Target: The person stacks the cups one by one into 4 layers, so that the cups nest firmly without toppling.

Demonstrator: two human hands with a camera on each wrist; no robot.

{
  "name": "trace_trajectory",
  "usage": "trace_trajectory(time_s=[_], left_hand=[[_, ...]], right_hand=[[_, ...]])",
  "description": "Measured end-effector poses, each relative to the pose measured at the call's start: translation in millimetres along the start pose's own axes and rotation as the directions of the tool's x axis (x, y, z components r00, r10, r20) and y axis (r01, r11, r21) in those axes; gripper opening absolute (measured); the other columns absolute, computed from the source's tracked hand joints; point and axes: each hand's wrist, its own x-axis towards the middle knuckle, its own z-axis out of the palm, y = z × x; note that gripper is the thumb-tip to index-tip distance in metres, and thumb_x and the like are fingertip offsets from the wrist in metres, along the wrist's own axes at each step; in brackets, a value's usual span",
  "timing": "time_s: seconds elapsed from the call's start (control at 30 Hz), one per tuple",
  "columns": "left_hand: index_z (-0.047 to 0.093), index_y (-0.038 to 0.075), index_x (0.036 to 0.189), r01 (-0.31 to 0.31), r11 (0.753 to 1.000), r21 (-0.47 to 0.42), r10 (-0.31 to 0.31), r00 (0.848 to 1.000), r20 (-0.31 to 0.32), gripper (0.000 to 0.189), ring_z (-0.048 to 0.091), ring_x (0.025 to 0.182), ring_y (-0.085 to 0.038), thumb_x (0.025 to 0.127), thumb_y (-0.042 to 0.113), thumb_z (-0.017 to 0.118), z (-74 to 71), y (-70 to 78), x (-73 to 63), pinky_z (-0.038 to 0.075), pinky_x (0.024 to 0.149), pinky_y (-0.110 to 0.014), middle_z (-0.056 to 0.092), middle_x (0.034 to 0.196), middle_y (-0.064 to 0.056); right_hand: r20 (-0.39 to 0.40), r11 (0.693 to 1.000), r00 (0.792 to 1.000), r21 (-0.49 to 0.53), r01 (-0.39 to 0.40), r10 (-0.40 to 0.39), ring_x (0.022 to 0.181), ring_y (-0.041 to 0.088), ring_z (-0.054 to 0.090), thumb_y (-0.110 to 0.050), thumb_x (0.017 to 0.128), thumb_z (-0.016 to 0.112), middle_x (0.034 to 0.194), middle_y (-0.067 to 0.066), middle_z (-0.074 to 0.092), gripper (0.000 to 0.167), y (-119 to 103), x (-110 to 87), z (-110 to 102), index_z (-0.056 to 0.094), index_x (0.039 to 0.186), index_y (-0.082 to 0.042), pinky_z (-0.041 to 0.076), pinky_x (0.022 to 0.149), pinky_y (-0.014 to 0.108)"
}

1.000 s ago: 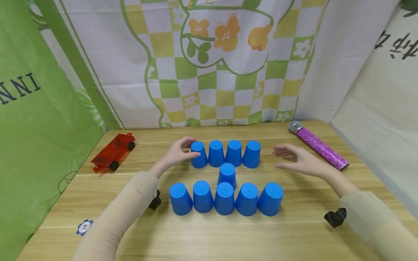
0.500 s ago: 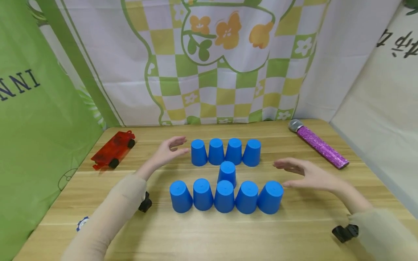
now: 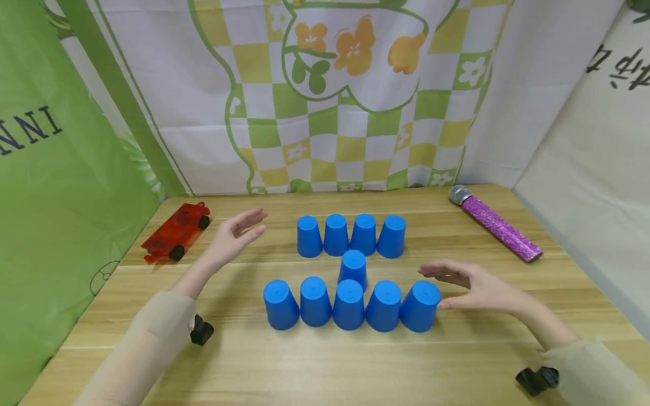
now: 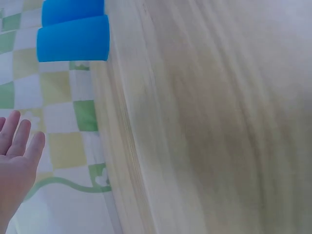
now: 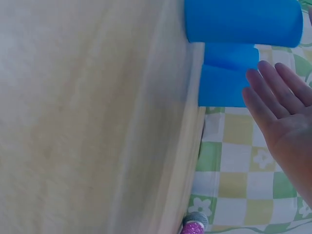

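Upside-down blue cups stand on the wooden table [image 3: 325,366]: a back row of several cups [image 3: 336,235], a single middle cup [image 3: 354,268] and a front row of several cups [image 3: 315,303]. To the left of the back row, my left hand [image 3: 231,239] hovers with loosely bent fingers and holds nothing. My right hand [image 3: 472,286] is beside the rightmost front cup [image 3: 420,307], thumb tip right at its side and fingers reaching out behind it. Spread fingers of this right hand [image 5: 287,109] show beside blue cups in the right wrist view.
A red toy car [image 3: 178,232] lies at the back left. At the back right there is a microphone with a glittery purple handle [image 3: 500,228]. A checked curtain [image 3: 350,129] hangs behind the table, and green cloth [image 3: 66,225] closes the left side.
My left hand has let go of the leftmost back cup and drawn away leftward. My right hand has come toward the front row's right end. The cups stand where they were.
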Motion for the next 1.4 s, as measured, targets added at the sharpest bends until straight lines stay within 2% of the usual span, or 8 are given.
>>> trace_trajectory(time_s=[0.17,0.5,0.6,0.73,0.83,0.97,1.23,1.4], left_hand=[[0.038,0.009,0.143,-0.039,0.998,-0.044,0.039,0.999,0.009,0.051,0.042,0.133,-0.032,0.097,0.023,0.054,-3.8,6.4,-19.6,0.043,0.094,-0.01,0.045,0.144,-0.013],[0.04,0.007,0.142,-0.074,0.997,-0.034,0.075,0.996,0.042,0.051,0.046,0.13,-0.027,0.093,0.01,0.057,10.1,20.0,-63.4,0.042,0.098,-0.012,0.047,0.142,-0.016],[0.042,0.006,0.139,-0.07,0.998,-0.012,0.07,0.996,0.055,0.053,0.046,0.129,-0.029,0.09,0.008,0.062,20.9,22.7,-75.8,0.04,0.105,-0.02,0.049,0.14,-0.016],[0.044,0.007,0.138,-0.007,1.0,0.028,0.005,0.996,0.087,0.061,0.045,0.131,-0.03,0.085,0.018,0.07,36.7,26.7,-88.3,0.037,0.109,-0.041,0.049,0.14,-0.012],[0.045,0.009,0.137,0.045,0.998,0.053,-0.05,0.995,0.09,0.066,0.045,0.13,-0.029,0.081,0.026,0.074,45.3,28.0,-93.5,0.035,0.108,-0.048,0.051,0.139,-0.01],[0.049,0.01,0.133,0.088,0.995,0.055,-0.091,0.993,0.069,0.066,0.05,0.126,-0.03,0.077,0.028,0.078,51.2,25.6,-96.0,0.04,0.105,-0.047,0.054,0.135,-0.013],[0.051,0.001,0.129,0.053,0.998,0.035,-0.057,0.991,0.12,0.061,0.056,0.118,-0.033,0.079,0.024,0.077,60.6,15.0,-94.7,0.048,0.098,-0.04,0.058,0.127,-0.017],[0.052,0.0,0.127,0.079,0.997,-0.02,-0.076,0.99,0.121,0.058,0.058,0.116,-0.032,0.078,0.021,0.077,63.0,12.9,-94.2,0.049,0.096,-0.034,0.059,0.124,-0.017]], right_hand=[[-0.014,1.0,1.0,0.007,-0.008,0.008,0.12,-0.003,0.051,0.003,0.076,0.074,0.126,0.021,0.057,0.06,2,-0.1,8,0.047,0.13,0.005,0.042,0.098,0.012],[-0.035,0.998,0.997,0.007,-0.065,0.065,0.116,-0.009,0.049,-0.001,0.077,0.074,0.123,0.024,0.056,0.058,3,-1.7,18,0.049,0.128,0.004,0.043,0.096,0.012],[-0.044,0.995,0.994,0.014,-0.097,0.098,0.114,-0.01,0.05,-0.002,0.077,0.074,0.122,0.025,0.057,0.056,1,-1.6,21,0.049,0.127,0.005,0.044,0.094,0.012],[-0.045,0.989,0.989,0.023,-0.143,0.144,0.111,-0.011,0.05,-0.004,0.078,0.074,0.121,0.026,0.057,0.054,-2,-0.9,23,0.05,0.126,0.006,0.046,0.092,0.013],[-0.033,0.984,0.984,0.035,-0.175,0.176,0.109,-0.012,0.05,-0.006,0.08,0.073,0.12,0.026,0.057,0.053,-3,-0.3,24,0.049,0.125,0.007,0.047,0.09,0.013],[-0.025,0.981,0.982,0.036,-0.189,0.19,0.107,-0.011,0.052,-0.007,0.08,0.073,0.116,0.021,0.059,0.049,-5,0.2,25,0.051,0.123,0.006,0.049,0.088,0.014],[-0.027,0.988,0.988,0.041,-0.15,0.151,0.106,-0.009,0.054,-0.005,0.08,0.073,0.111,0.02,0.061,0.046,-8,2.0,26,0.053,0.12,0.006,0.051,0.086,0.016],[-0.046,0.989,0.988,0.035,-0.146,0.147,0.105,-0.009,0.054,-0.006,0.079,0.074,0.11,0.021,0.062,0.045,-8,1.1,28,0.054,0.118,0.006,0.051,0.086,0.016]])
